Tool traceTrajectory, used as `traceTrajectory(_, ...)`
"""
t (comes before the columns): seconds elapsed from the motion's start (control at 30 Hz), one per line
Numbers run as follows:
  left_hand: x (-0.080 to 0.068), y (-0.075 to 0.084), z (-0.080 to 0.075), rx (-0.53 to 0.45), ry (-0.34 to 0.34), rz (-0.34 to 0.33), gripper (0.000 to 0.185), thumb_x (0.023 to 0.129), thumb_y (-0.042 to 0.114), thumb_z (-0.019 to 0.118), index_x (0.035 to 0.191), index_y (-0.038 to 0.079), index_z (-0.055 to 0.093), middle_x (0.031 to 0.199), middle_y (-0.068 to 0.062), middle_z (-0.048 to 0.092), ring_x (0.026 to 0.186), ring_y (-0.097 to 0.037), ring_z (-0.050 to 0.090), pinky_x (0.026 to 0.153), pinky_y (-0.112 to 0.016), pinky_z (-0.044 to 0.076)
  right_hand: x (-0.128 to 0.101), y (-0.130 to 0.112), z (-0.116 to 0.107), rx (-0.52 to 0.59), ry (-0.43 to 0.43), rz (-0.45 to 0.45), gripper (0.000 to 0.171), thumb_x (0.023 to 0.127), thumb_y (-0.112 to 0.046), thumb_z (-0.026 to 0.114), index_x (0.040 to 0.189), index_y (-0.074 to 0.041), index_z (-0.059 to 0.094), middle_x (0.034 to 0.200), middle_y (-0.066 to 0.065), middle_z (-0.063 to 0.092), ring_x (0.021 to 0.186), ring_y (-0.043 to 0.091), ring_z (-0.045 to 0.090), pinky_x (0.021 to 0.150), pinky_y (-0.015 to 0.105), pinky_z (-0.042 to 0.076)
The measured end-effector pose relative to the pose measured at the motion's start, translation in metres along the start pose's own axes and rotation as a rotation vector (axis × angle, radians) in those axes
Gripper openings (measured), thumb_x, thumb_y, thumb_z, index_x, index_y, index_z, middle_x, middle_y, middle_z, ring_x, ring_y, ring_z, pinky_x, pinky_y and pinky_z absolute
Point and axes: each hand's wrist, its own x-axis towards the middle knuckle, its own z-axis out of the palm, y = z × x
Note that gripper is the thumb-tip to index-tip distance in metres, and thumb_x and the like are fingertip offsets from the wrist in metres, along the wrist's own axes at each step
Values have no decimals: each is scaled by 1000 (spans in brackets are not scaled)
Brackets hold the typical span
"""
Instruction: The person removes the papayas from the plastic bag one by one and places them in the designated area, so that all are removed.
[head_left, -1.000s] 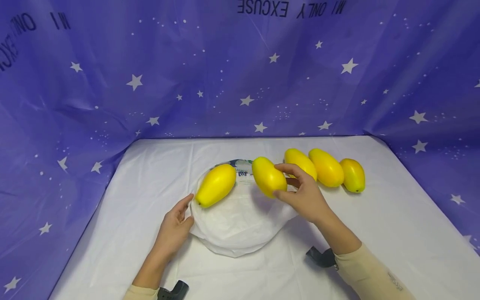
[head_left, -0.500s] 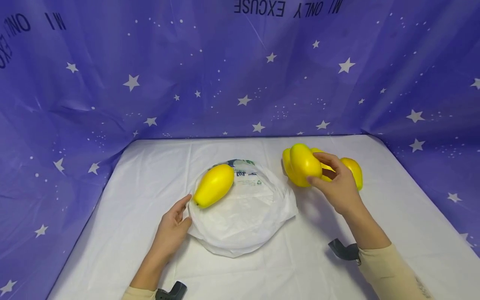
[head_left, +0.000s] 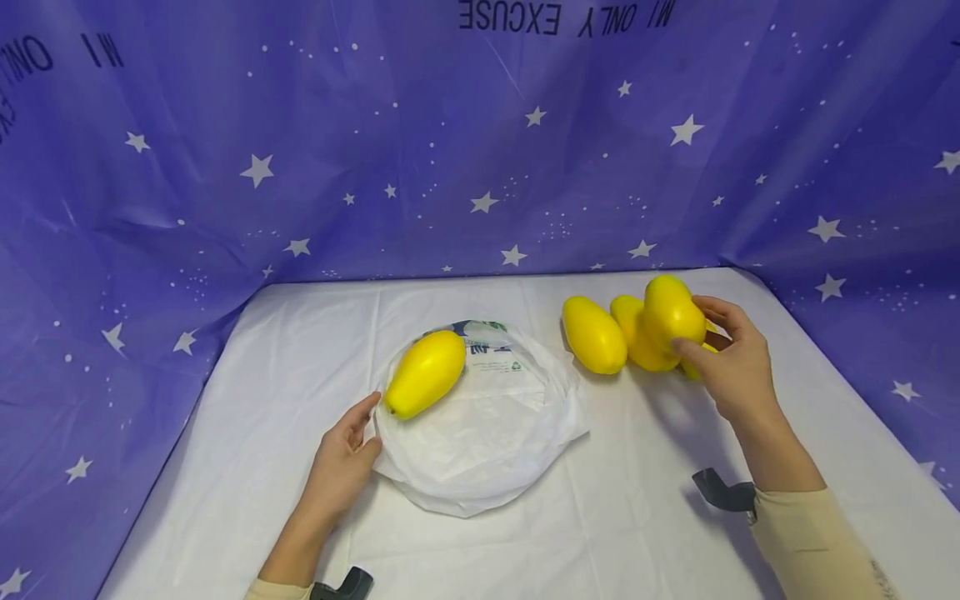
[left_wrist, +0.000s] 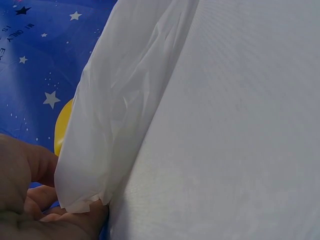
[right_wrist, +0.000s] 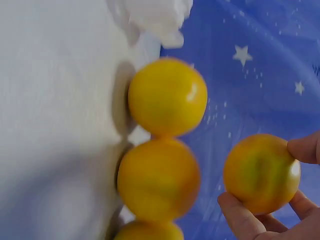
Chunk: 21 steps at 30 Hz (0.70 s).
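Note:
My right hand (head_left: 738, 367) holds a yellow mango (head_left: 673, 312) between thumb and fingers, raised over the right end of a row of mangoes. In the right wrist view the held mango (right_wrist: 261, 172) shows a greenish patch, and fingertips press it from opposite sides. My left hand (head_left: 337, 467) pinches the left rim of a white plastic bag (head_left: 480, 450), whose mouth is spread wide. In the left wrist view the bag's edge (left_wrist: 95, 165) passes between thumb and fingers. Another mango (head_left: 426, 373) lies at the left side of the bag's mouth.
Right of the bag, a mango (head_left: 594, 335) lies on the white-covered table (head_left: 615, 517). Beside it are a second mango (head_left: 637, 342) and a third (head_left: 696, 367), both partly hidden by the held one. A purple star-patterned curtain (head_left: 420, 150) surrounds the table.
My right hand has carried its mango rightward from above the bag, past the nearer mangoes in the row. My left hand has stayed at the bag's rim.

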Motion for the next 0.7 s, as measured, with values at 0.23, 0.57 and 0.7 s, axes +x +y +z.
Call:
traceTrajectory(0.23,0,0,0,-23,-5,12,60,95,-6,44,152,6,30,157,-10,25,143,-20,23,110,-29,27,11,15,-21,-55,119,121,64,89,-21,72,146,-29,45,150,6,36,114,21,49,77,7,47)
traceTrajectory(0.57,0,-1,-1,-29,4,11,60,94,-7,44,152,6,31,156,-10,27,142,-21,25,109,-28,29,28,39,-45,-42,237,248,66,86,-21,74,144,-32,45,149,4,36,108,16,47,69,7,49)
traceTrajectory(0.7,1,0,0,-32,7,6,60,94,-7,44,151,6,32,156,-10,28,142,-21,27,108,-25,30,31,51,-53,-87,250,292,67,86,-24,73,145,-33,44,151,4,34,116,21,44,76,9,49)
